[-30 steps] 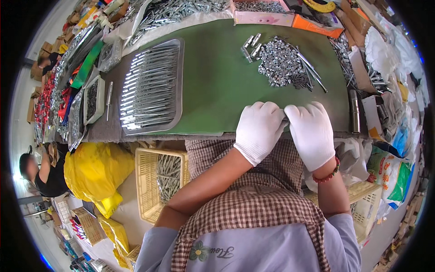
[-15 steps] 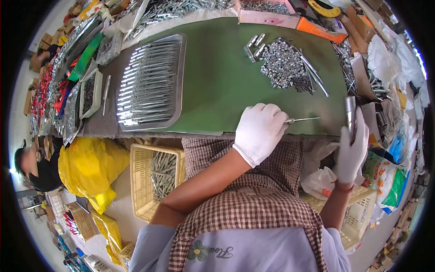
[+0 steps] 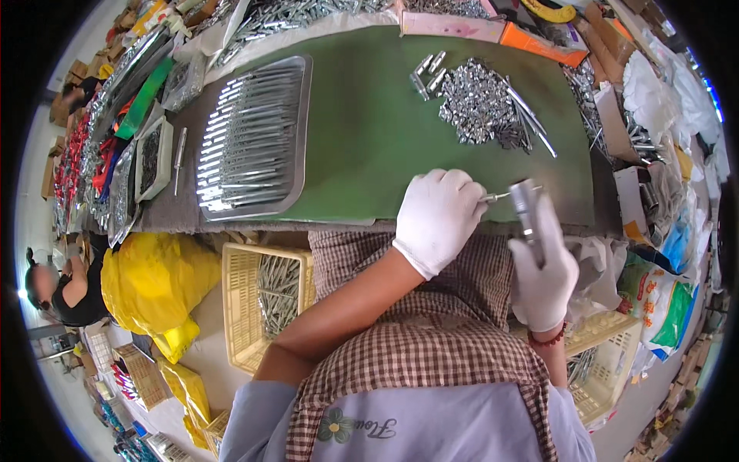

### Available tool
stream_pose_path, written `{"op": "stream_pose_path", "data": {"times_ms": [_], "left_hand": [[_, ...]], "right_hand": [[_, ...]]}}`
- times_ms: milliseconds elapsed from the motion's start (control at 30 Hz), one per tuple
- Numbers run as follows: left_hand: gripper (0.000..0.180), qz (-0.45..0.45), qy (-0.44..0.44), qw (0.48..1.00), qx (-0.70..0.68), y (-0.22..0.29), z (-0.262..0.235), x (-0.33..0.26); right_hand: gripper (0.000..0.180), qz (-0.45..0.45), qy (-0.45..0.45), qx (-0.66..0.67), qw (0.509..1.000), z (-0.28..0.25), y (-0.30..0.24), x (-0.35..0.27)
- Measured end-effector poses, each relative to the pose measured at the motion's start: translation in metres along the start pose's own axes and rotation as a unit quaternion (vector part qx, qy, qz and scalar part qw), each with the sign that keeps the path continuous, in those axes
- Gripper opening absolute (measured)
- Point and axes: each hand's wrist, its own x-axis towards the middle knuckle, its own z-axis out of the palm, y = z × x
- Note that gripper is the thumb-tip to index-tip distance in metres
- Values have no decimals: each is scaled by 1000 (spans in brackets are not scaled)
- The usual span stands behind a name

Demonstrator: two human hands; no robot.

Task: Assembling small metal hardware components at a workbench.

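My left hand (image 3: 439,219), in a white glove, is closed at the near edge of the green work surface (image 3: 362,146). From its fingers a thin metal rod (image 3: 495,198) with a thicker end points right. My right hand (image 3: 548,269), also gloved, grips a shiny metal cylinder (image 3: 524,206), slightly blurred and tilted. In this view the cylinder overlaps the rod's far end; whether they touch I cannot tell. Beyond them lies a pile of small metal fittings (image 3: 479,100), with several longer tubes (image 3: 531,115) at its right and short cylinders (image 3: 429,75) at its left.
A clear tray (image 3: 302,146) of metal rods lies on the left, beside a single rod (image 3: 180,160). Cream baskets (image 3: 240,339) stand below the table. A pink box (image 3: 454,27) and an orange box (image 3: 541,46) line the back. A person (image 3: 69,285) is at far left.
My right hand has swung left with the metal cylinder, from beyond the rod's tip to across it. My left hand has stayed nearly in place. The person at far left has raised a hand.
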Motion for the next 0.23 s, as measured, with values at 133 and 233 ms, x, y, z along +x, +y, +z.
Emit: {"op": "stream_pose_path", "data": {"times_ms": [133,233], "left_hand": [[14,3,-1,1000,11,3,1,1],[16,-10,-19,1000,-10,1,-1,-2]], "right_hand": [[71,-9,-22,-32,999,7,7,-9],[76,44,-71,-12,996,7,19,-13]]}}
